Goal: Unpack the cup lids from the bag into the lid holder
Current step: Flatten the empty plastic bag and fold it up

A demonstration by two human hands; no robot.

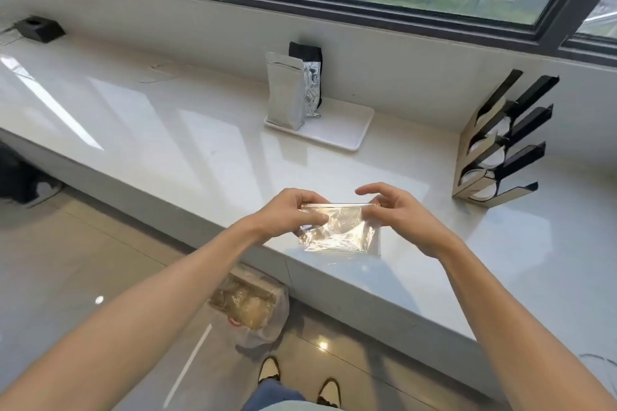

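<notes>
A small clear plastic bag (pixel 340 230) hangs just above the white counter's front edge, held between both hands by its top strip. My left hand (pixel 293 210) pinches the top left corner. My right hand (pixel 397 213) pinches the top right corner with thumb and fingers, the index finger raised. The bag looks flat, and I cannot tell whether anything is inside. The black tiered lid holder (pixel 504 147) stands on the counter to the right, with white lids (pixel 494 157) lying in its slots.
A white tray (pixel 337 133) at the back of the white counter (pixel 167 130) carries a white pouch (pixel 285 93) and a black-and-silver pouch (pixel 310 83). A black box (pixel 40 28) sits far left. On the floor below stands a bagged box (pixel 250 304).
</notes>
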